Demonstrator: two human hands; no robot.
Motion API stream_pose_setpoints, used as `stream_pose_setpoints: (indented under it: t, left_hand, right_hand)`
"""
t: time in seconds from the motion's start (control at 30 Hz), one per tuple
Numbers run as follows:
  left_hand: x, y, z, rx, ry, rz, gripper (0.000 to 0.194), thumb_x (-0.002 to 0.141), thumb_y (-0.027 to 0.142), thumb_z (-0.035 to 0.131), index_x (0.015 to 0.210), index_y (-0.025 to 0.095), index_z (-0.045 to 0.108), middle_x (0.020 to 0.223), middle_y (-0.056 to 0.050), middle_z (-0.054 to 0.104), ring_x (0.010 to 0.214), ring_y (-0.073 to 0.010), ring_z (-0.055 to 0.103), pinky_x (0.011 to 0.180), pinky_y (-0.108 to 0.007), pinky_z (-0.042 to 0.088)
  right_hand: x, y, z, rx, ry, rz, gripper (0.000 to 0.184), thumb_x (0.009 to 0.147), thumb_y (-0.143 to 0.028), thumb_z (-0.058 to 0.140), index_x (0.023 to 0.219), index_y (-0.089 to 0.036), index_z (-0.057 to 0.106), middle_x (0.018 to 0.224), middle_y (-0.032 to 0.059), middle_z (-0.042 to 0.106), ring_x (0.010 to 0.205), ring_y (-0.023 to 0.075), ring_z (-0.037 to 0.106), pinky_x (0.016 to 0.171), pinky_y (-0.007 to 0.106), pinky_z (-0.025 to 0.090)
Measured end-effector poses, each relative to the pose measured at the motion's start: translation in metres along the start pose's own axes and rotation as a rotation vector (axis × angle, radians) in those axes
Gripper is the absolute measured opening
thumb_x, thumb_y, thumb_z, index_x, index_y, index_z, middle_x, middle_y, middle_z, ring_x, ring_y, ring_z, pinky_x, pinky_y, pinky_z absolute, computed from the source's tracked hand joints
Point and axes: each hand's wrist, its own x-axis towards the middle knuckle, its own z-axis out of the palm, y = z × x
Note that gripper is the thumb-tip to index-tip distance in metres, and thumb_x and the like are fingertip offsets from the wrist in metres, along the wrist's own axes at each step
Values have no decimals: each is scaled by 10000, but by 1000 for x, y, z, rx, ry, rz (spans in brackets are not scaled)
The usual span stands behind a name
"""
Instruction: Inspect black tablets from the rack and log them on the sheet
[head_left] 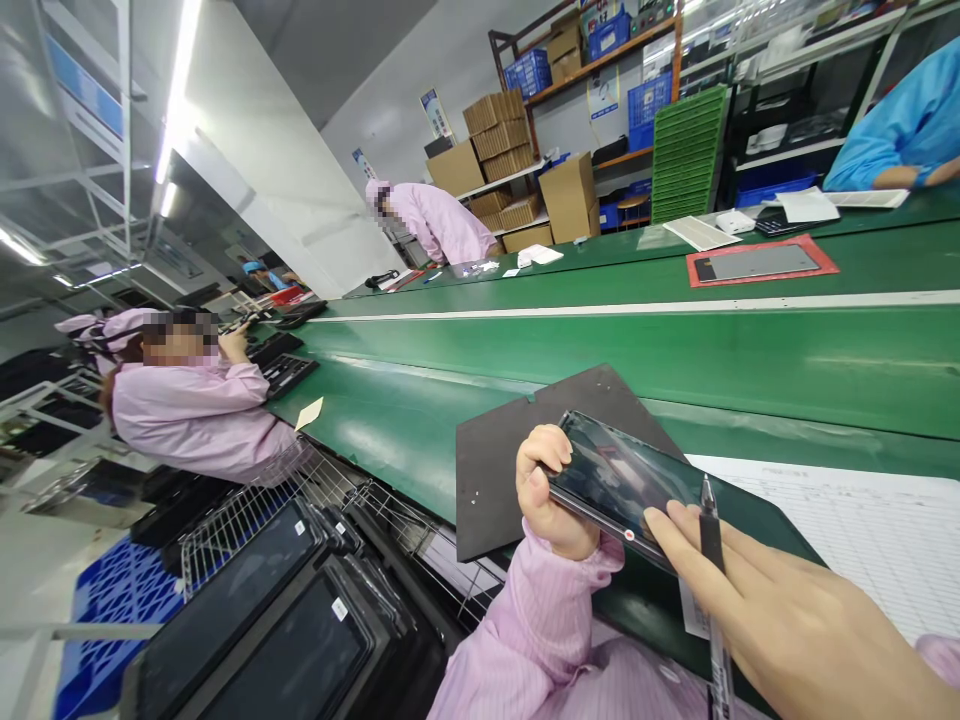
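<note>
A dark, glossy tablet (pixel 619 470) is tilted above the green bench, its screen catching reflections. My left hand (pixel 551 490) grips its left end, fingers curled over the edge. A small sticker with a red mark sits on its near edge. My right hand (pixel 810 610) reaches in from the right with a pen (pixel 711 545) held between its fingers, tip pointing up. Its fingertips touch the tablet's near edge and screen. Below and behind the tablet lies a black foam mat (pixel 495 470). A printed sheet with a grid (pixel 862 515) rests to the right, partly covered by my hand.
Black trays holding tablets (pixel 285 640) are stacked at lower left beside a wire rack (pixel 322 490). A yellow note (pixel 309 413) lies on the bench (pixel 382 410). Across the raised divider, a grey panel rests on a red mat (pixel 829 262). Co-workers sit left and stand beyond.
</note>
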Motion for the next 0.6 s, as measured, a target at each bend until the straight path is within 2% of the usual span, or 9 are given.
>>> stream_pose_setpoints:
  t: [0.1, 0.17, 0.3, 0.43, 0.53, 0.6]
  left_hand:
    - [5, 0, -3, 25, -48, 27, 264, 704, 325, 481, 502, 175, 402, 495, 14, 356, 537, -126, 362, 550, -266, 308]
    - [9, 0, -8, 73, -122, 74, 257, 713, 313, 494, 501, 176, 451, 488, 9, 409, 544, -136, 410, 570, -279, 343]
    - [10, 1, -22, 235, -247, 165, 283, 788, 349, 479, 567, 192, 562, 602, -16, 593, 725, -207, 571, 734, -361, 411]
    - [2, 2, -35, 335, -248, 140, 284, 789, 364, 513, 562, 199, 557, 687, -18, 636, 857, -232, 575, 805, -399, 414]
    - [-5, 5, -44, 363, -226, 88, 281, 777, 353, 538, 547, 193, 538, 686, -19, 632, 860, -235, 578, 793, -405, 430]
    - [-8, 8, -51, 368, -269, 63, 266, 783, 359, 536, 573, 195, 547, 693, -22, 633, 848, -235, 584, 787, -408, 438]
  right_hand:
    - [-3, 3, 4, 57, -2, 40, 547, 646, 76, 296, 1123, -63, 526, 957, 169, 661, 853, 251, 655, 601, 288, 574]
    - [-5, 7, 9, 75, 16, 61, 504, 714, 75, 290, 1140, -69, 517, 974, 158, 658, 874, 238, 650, 656, 289, 572]
    - [-6, 17, 20, 58, 65, 74, 425, 823, 65, 273, 1133, -93, 518, 1005, 144, 652, 853, 213, 654, 696, 290, 558]
    - [-4, 23, 25, 37, 110, 73, 418, 839, 81, 272, 1065, -134, 550, 951, 107, 668, 808, 194, 660, 666, 286, 550]
    - [-2, 25, 25, 29, 103, 39, 403, 847, 78, 272, 1023, -135, 565, 935, 103, 674, 781, 194, 662, 647, 292, 554]
    - [-2, 26, 25, 41, 95, 23, 388, 862, 69, 275, 1011, -137, 568, 917, 101, 677, 765, 186, 663, 645, 287, 558]
